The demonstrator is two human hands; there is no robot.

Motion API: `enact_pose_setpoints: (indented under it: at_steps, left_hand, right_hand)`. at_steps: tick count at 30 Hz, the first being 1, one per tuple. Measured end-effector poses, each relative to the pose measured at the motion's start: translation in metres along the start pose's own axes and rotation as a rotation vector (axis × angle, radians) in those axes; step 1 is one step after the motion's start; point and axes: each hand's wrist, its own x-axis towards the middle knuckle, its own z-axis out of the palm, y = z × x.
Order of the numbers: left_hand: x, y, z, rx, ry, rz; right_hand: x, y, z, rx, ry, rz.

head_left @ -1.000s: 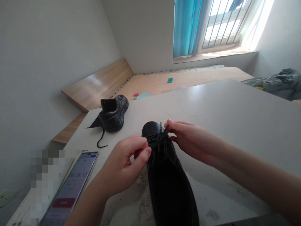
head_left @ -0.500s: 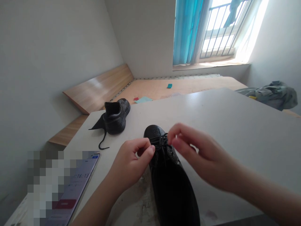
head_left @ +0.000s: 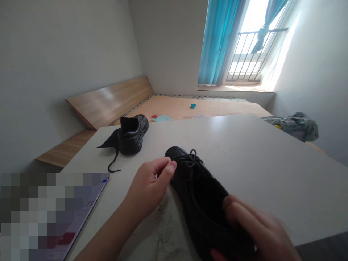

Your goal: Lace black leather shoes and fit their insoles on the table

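1. One far shoe [head_left: 133, 141] is resting on the left of the table [head_left: 239, 141], maybe to leave room, and its loose lace [head_left: 113, 162] is curling beside it.
2. The left hand [head_left: 149, 185] is pinching thumb and finger closed by the near shoe [head_left: 189, 208]; I cannot tell if they are holding anything.
3. The near shoe is sitting between both hands, perhaps for easy reach. It is looking black, shining a bit, and wearing a small bow [head_left: 192, 159].
4. The right hand [head_left: 252, 221] is gripping its back, probably to steady it.

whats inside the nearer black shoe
Only dark interior shows in the nearer black shoe, nothing distinct. The right hand covers part of its heel end; the laced upper hides the toe space.
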Motion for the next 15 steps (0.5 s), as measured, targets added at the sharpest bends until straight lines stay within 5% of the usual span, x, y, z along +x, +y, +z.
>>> enact_pose_setpoints:
  at_steps: [5, 10, 15]
  left_hand:
    - [0.000, 0.001, 0.002, 0.042, -0.015, -0.010]
    - [-0.004, 0.000, 0.005, 0.048, -0.069, -0.001]
    - [-0.005, 0.000, 0.007, -0.010, -0.133, 0.031]
  right_hand:
    - [-0.001, 0.058, -0.032, 0.001, 0.212, 0.312]
    - [-0.001, 0.148, -0.075, -0.158, 0.361, 0.641]
    - [-0.005, 0.242, -0.112, -0.295, 0.329, 0.789]
